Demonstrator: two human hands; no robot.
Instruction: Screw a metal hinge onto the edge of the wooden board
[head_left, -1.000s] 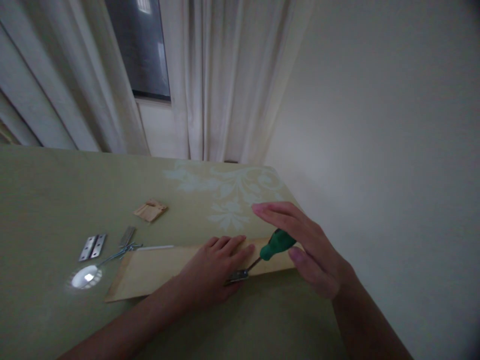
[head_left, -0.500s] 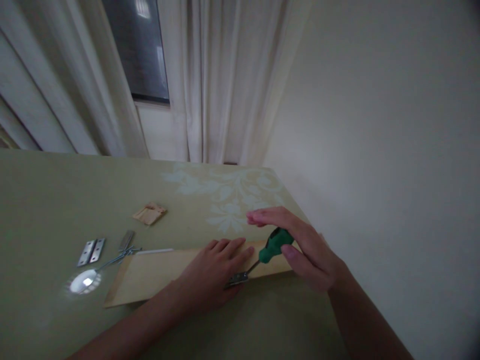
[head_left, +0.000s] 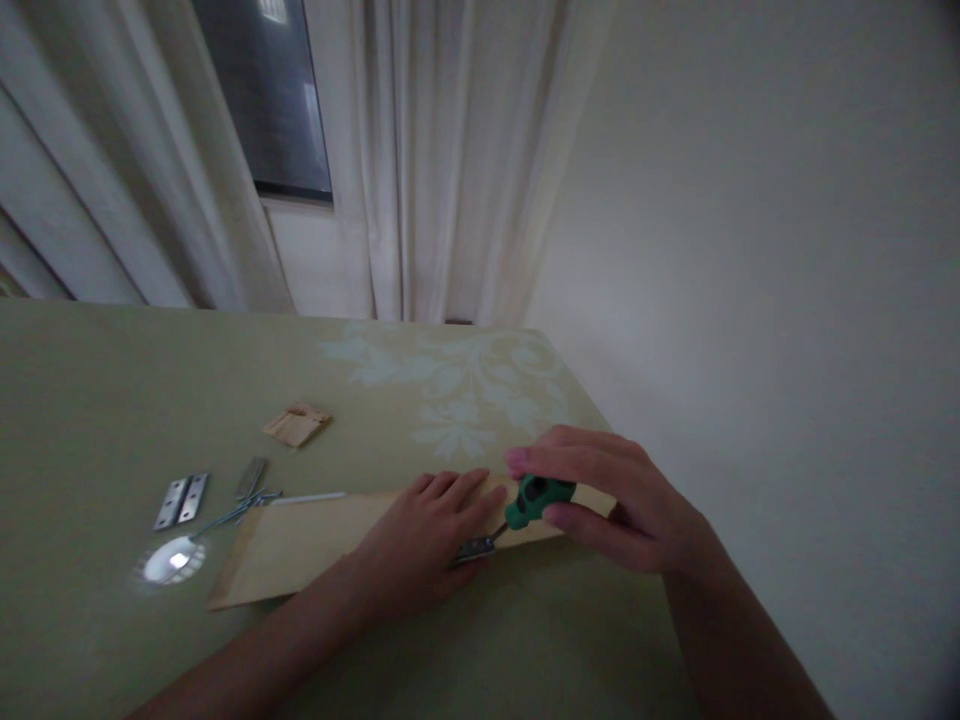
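Observation:
A light wooden board (head_left: 300, 550) lies across the table near me. My left hand (head_left: 431, 540) grips its front edge, fingers spread over the top and thumb low at the edge. Beside that thumb sits a metal hinge (head_left: 476, 549) against the board, partly covered by the hand. My right hand (head_left: 611, 495) holds a green-handled screwdriver (head_left: 538, 498) between thumb and fingers. The screwdriver's shaft slants down to the hinge's right end; whether a screw is under the tip is too small to tell.
Left of the board lie another hinge (head_left: 181, 501), several screws (head_left: 244, 508), a small grey metal piece (head_left: 251, 477) and a bright round reflective spot (head_left: 174, 562). A crumpled brown piece (head_left: 297, 425) lies farther back. A wall (head_left: 750, 300) borders the table's right side; curtains (head_left: 450, 160) hang behind.
My right hand has closed its fingers down around the screwdriver handle, which now sits lower and more tilted. My left hand stays on the board and hinge.

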